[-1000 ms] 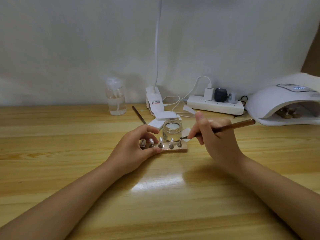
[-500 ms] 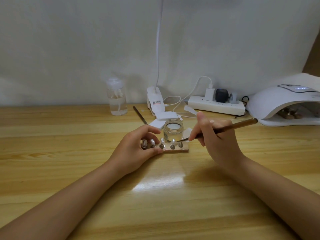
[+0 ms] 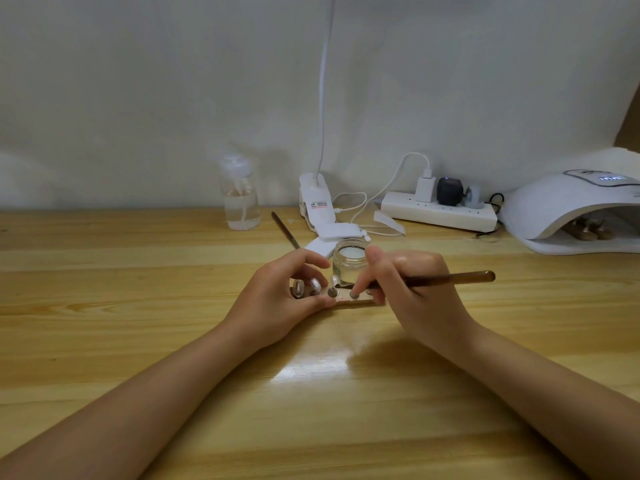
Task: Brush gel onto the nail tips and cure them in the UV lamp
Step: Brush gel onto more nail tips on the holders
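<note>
glass jar (image 3: 349,258) behind nail holder (image 3: 360,301), spare brush (image 3: 285,234)

A pale, plain wall (image 3: 138,98) rises behind a glossy light-wood table (image 3: 104,323), whose near middle carries a bright reflection (image 3: 311,367) of overhead light.

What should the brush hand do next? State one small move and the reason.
Probably draw the brush gently along the nail tip under its bristles, third or fourth in the row on the holder. The right hand pinches the brush with its tip low over the row, and the left hand holds the holder's left end steady. The gel jar stands just behind.
</note>
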The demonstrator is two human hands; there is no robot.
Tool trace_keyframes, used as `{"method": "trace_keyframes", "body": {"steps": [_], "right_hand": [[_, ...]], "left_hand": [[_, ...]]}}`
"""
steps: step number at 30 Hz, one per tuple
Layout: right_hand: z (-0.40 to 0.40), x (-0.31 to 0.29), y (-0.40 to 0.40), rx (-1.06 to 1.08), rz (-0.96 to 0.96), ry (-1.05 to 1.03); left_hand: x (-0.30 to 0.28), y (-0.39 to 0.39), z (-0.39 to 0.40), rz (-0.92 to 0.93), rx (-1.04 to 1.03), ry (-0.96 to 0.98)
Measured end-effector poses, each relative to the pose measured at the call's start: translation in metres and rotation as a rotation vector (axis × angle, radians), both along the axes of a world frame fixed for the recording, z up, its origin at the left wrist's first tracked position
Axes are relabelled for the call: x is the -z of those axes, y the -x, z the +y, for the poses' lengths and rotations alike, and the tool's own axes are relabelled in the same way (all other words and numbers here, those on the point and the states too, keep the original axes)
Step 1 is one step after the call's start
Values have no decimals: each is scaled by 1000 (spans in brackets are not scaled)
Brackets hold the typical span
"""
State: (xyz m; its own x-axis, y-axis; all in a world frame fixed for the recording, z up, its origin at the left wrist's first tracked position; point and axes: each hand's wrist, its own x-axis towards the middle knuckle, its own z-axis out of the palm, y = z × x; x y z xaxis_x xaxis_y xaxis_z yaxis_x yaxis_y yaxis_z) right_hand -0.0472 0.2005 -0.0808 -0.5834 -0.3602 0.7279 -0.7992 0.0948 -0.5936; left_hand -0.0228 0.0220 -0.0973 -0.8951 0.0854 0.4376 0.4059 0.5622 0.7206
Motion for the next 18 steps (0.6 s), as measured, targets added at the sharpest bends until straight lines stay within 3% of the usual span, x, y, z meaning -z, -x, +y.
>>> {"method": "trace_keyframes", "body": {"steps": [5,11,15,18], "right_hand": [[-1,1,-1,21,-25,92],[-1,1,-2,42,-10,-13],[-4,-1,-5,-15,-49,82],[-7,-3,-6,-10,-22,30]], "left_hand": [[-1,0,0,13,-5,10],[-1,-1,1,19,-2,-1],[-2,-2,1,24,-7,-7],[-2,-3,2,24,1,-13]]}}
